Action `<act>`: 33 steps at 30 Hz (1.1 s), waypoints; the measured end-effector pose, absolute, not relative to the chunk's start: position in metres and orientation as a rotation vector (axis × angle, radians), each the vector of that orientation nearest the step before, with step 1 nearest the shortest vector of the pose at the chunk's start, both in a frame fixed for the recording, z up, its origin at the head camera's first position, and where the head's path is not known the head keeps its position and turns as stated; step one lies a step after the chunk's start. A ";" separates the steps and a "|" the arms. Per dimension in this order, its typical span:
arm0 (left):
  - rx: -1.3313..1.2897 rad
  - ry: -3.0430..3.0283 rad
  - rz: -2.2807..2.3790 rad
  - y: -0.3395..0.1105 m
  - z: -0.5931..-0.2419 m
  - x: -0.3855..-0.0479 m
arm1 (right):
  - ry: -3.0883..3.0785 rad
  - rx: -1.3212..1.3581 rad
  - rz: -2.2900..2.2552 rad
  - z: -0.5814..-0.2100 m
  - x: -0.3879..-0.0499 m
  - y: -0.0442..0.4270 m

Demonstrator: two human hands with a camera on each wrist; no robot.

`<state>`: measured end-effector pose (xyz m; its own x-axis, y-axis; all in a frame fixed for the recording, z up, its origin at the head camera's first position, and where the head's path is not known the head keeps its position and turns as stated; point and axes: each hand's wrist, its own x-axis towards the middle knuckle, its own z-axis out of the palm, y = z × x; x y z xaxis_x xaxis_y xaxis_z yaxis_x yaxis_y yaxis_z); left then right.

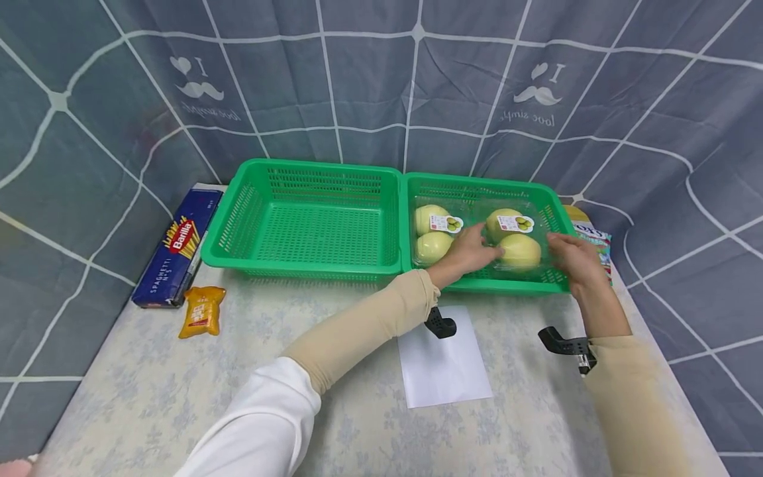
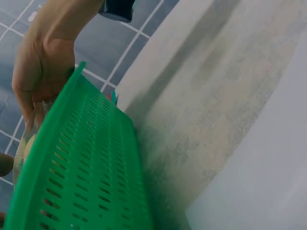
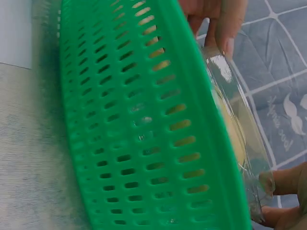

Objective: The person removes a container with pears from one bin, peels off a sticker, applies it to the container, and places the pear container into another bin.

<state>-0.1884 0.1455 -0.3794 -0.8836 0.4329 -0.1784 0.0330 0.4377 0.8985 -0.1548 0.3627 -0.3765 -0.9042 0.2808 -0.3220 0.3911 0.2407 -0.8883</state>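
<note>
Two clear plastic boxes, each with two pale yellow round fruits and a white label, are in the right green basket (image 1: pixel 508 285). My left hand (image 1: pixel 467 250) grips the near left side of the right-hand fruit box (image 1: pixel 520 250). On its other side, my right hand (image 1: pixel 576 260) pinches the box edge between thumb and fingers, as the right wrist view shows at the clear box (image 3: pixel 240 120). Left of my left hand lies the other fruit box (image 1: pixel 434 246). The basket wall hides the lower part of the box in both wrist views.
A second green basket (image 1: pixel 322 232) joins on the left. Beside it lie a blue spaghetti box (image 1: pixel 173 255) and a small orange packet (image 1: pixel 203 311). White paper (image 1: pixel 444 364) lies in front. A colourful package (image 1: pixel 598 242) is partly hidden at right. A grey curtain (image 1: pixel 369 86) hangs behind.
</note>
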 end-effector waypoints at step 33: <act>0.707 2.453 1.165 0.146 -0.378 -0.180 | 2.839 0.310 -1.109 -0.387 -0.157 0.339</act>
